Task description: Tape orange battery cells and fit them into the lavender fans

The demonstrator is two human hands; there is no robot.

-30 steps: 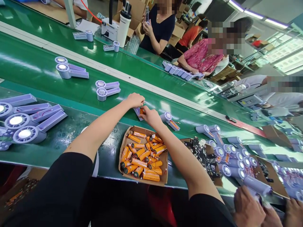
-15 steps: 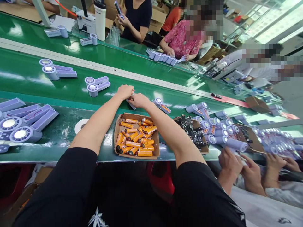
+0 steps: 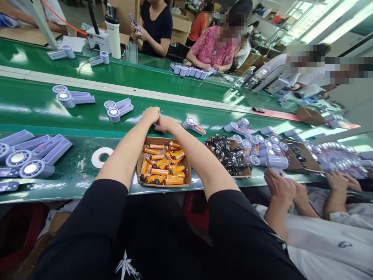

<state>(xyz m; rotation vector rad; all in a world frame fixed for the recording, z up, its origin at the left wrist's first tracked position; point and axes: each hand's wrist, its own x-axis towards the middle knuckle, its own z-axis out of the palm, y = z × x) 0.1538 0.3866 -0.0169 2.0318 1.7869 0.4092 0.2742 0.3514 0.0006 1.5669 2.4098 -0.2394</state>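
Note:
Both arms reach forward over the box, and my left hand [image 3: 151, 115] and my right hand [image 3: 165, 124] meet at the green belt. Closed fingers of the right hand rest on a pale lavender fan housing [image 3: 157, 127], mostly hidden under them. My left hand is closed against its far side; what its fingers pinch is too small to tell. Below the hands, a cardboard box [image 3: 139, 171] contains many orange battery cells [image 3: 159, 171] with wires. Just to the right lies another fan housing [image 3: 190, 123] with an orange cell in its handle.
Lavender fan housings [image 3: 36, 168] cluster at the left beside a white tape roll [image 3: 96, 158]. Further housings [image 3: 114, 115] lie on the green belt [image 3: 87, 120]. To the right stands a box of black parts [image 3: 229, 155]. A co-worker's hands [image 3: 279, 186] work close by on the right.
The view has shifted slightly, so the scene sits differently in frame. My hands stay together at the same spot, and less of the pale piece shows beneath them.

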